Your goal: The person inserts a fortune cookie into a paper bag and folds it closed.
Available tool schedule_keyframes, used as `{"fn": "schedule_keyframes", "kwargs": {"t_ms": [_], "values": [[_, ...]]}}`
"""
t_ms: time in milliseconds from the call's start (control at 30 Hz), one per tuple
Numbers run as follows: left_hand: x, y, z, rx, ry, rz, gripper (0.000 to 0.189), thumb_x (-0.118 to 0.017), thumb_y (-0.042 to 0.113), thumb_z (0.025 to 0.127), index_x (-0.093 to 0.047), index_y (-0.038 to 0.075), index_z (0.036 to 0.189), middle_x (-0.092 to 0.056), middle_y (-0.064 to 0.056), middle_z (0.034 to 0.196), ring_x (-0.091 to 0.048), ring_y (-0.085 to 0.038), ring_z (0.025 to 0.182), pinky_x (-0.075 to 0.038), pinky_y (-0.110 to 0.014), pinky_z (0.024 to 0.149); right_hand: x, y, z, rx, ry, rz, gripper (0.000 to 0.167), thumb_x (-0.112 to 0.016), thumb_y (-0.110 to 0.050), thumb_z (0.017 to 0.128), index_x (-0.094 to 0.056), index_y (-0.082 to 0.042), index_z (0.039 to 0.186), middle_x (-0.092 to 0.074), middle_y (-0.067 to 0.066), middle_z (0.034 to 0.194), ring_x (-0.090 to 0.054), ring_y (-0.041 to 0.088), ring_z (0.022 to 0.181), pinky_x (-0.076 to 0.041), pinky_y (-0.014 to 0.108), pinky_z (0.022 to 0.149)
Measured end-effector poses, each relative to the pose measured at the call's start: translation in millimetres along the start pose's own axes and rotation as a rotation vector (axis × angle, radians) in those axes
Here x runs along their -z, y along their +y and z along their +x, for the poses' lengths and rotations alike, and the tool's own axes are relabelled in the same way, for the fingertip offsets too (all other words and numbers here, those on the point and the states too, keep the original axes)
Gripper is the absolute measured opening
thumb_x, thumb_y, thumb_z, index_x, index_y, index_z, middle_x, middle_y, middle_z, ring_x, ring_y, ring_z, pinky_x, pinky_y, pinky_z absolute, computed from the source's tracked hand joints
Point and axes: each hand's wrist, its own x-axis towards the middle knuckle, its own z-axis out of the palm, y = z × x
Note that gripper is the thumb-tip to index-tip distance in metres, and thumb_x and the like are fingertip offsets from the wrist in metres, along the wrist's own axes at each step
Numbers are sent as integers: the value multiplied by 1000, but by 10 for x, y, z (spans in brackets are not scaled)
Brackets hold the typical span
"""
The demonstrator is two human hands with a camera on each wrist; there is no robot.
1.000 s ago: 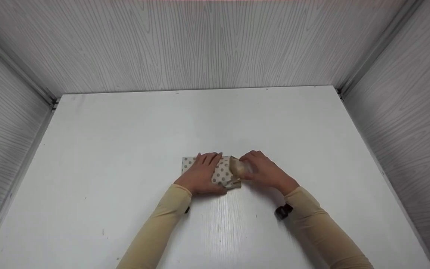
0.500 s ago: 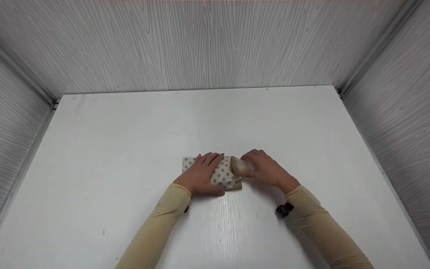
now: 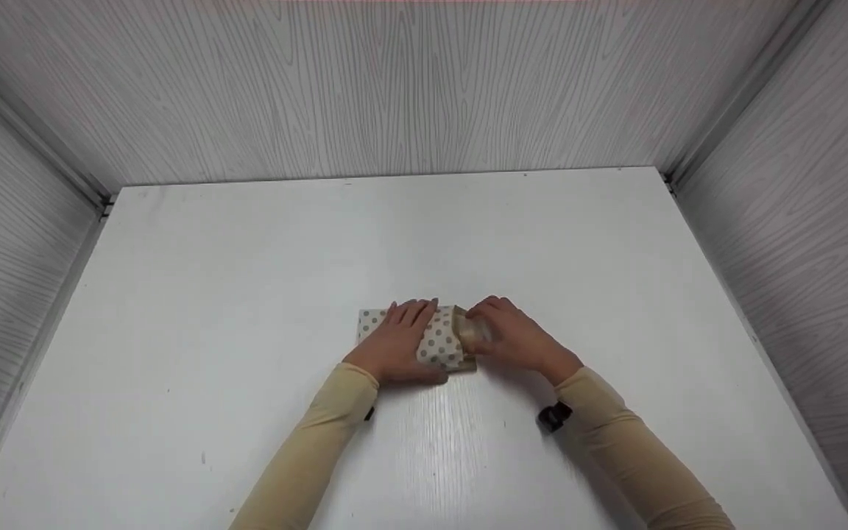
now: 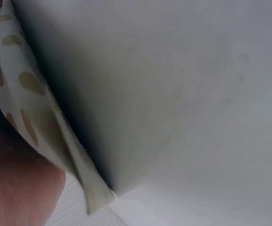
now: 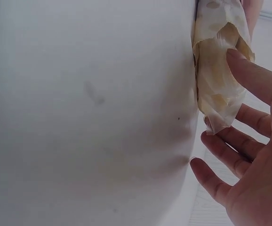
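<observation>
A white paper bag [image 3: 442,337] with grey-brown polka dots lies on its side in the middle of the table, mouth facing right. My left hand [image 3: 397,347] rests across it with fingers straight, the thumb along the near edge. In the left wrist view, the dotted paper [image 4: 25,77] stands beside part of that hand [image 4: 20,195]. My right hand [image 3: 516,338] pinches a clear plastic-wrapped packet [image 5: 218,87] at the bag's mouth. Thumb on top and fingers behind hold it, its far end hidden inside the bag. What the wrapper contains is blurred.
The white tabletop [image 3: 247,250] spreads around the bag. Grey wood-grain panels enclose it at the back [image 3: 394,96], left [image 3: 12,258] and right [image 3: 807,221]. A small black device [image 3: 555,417] sits at my right wrist.
My right hand has shifted slightly left toward the bag, and less of the packet shows outside the mouth. The left hand and the bag have stayed nearly in place.
</observation>
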Motion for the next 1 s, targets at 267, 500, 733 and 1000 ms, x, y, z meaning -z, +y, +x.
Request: {"fn": "schedule_keyframes", "kwargs": {"t_ms": [267,500,733,1000], "values": [[-6,7,-5,6,-1,16,119,-73,65,73,-11,9,158,-22,-10,158,-15,-26,145,-4,-42,119,-15,-19,19,-44,5,66,44,-72,-30,90,-60,-5,124,-56,5,122,-48,23,119,-42,39,100],[-7,8,-5,0,-8,50,118,-71,66,76,-9,9,158,-21,-12,158,-14,-29,145,-5,-44,119,-27,-57,16,-8,-8,29,54,-71,-36,91,-56,-7,134,-55,2,127,-44,20,124,-38,37,104],[-7,9,-8,-2,-6,46,119,-71,66,75,-9,8,158,-22,-12,158,-15,-28,145,-4,-44,119,-20,3,-19,23,13,39,52,-73,-36,89,-57,-8,131,-54,3,126,-44,22,122,-39,40,103],[5,17,-16,2,3,28,118,-72,65,75,-10,9,158,-24,-12,157,-16,-27,145,-4,-43,119,96,94,-143,-36,82,117,43,-63,-34,97,-58,-4,127,-54,5,125,-46,23,121,-42,42,100]]}}
